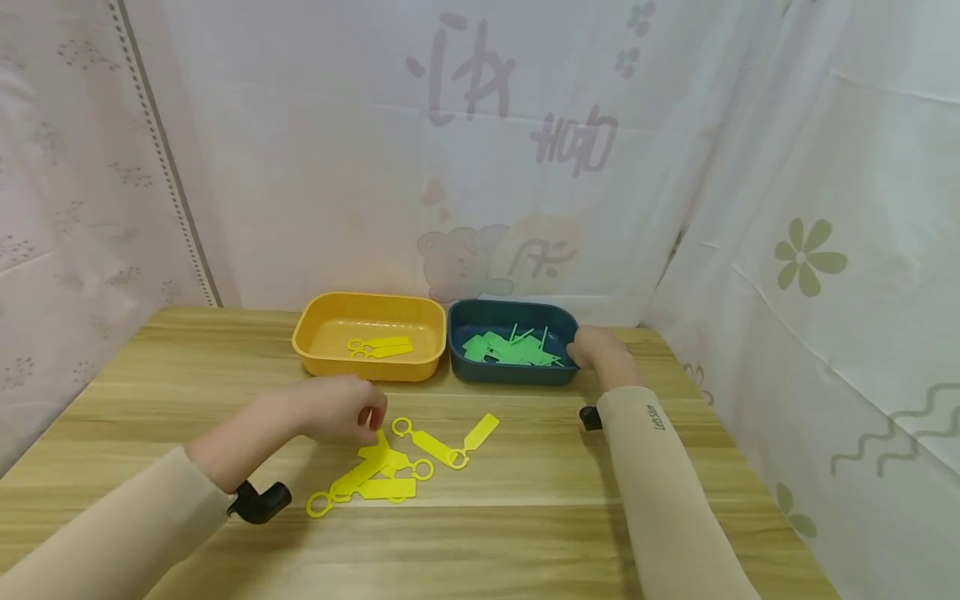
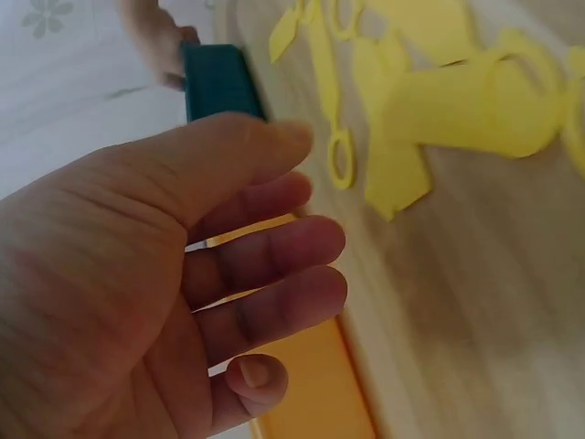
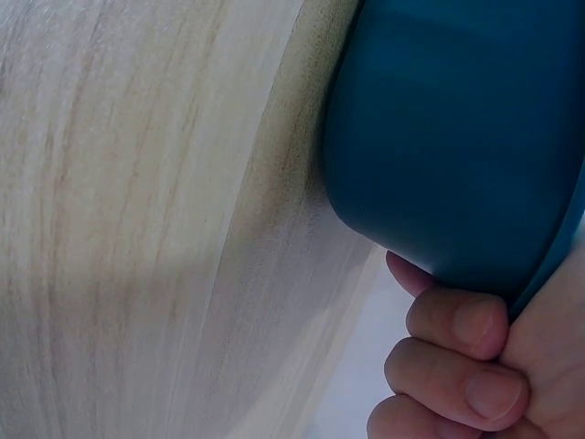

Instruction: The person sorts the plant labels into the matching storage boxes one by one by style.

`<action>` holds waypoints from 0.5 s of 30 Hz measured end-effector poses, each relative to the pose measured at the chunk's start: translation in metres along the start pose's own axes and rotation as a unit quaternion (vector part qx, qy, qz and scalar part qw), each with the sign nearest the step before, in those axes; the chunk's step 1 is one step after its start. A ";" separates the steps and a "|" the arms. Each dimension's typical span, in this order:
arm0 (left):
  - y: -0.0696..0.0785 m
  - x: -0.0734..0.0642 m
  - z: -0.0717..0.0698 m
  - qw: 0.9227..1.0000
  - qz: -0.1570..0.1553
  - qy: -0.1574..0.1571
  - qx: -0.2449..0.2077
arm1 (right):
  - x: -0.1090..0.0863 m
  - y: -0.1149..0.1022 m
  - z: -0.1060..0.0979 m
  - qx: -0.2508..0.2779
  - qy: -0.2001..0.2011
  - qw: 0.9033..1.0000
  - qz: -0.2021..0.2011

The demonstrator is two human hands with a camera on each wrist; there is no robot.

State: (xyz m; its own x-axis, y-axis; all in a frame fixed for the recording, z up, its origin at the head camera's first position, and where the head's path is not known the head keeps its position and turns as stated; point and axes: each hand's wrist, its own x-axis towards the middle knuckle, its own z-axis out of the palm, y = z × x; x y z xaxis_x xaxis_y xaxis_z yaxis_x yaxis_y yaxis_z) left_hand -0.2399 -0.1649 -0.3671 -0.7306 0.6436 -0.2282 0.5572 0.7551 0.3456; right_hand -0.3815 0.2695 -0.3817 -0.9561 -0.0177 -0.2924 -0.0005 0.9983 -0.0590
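Observation:
My left hand (image 1: 337, 408) hovers just above a pile of yellow ring-ended tags (image 1: 363, 475) on the table. In the left wrist view its fingers (image 2: 283, 247) are loosely bent with nothing between them. My right hand (image 1: 600, 354) is at the right end of the dark teal bin (image 1: 517, 375), gripping its rim; the right wrist view shows curled fingers (image 3: 457, 375) against the bin's outer wall, while the thumb is hidden. Green tags (image 1: 510, 348) lie heaped inside that bin. Beside it on the left, an orange-yellow bin (image 1: 367, 369) contains a few yellow tags (image 1: 382, 346).
The two bins stand side by side near the back edge of the wooden table (image 1: 480, 550). Two yellow tags (image 1: 435, 447) lie a little right of the pile. Patterned white curtains (image 1: 337, 167) hang behind and along both sides.

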 end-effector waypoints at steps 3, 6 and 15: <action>0.001 -0.006 0.010 1.000 -0.010 -0.018 -0.008 | 0.002 0.000 0.001 -0.003 0.003 1.000 -0.005; 0.004 -0.009 0.018 0.999 -0.016 -0.025 -0.011 | 0.002 0.000 0.003 -0.003 0.005 1.000 -0.004; 0.021 -0.010 0.033 0.999 -0.016 -0.050 -0.003 | 0.001 0.000 0.002 -0.005 0.008 1.000 -0.005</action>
State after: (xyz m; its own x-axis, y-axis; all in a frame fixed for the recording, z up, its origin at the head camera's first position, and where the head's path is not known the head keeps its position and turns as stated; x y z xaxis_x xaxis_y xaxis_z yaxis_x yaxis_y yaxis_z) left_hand -0.2083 -0.1513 -0.3873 -0.7046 0.6293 -0.3279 0.5320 0.7742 0.3429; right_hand -0.3815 0.2690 -0.3834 -0.9604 -0.0277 -0.2773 -0.0136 0.9985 -0.0527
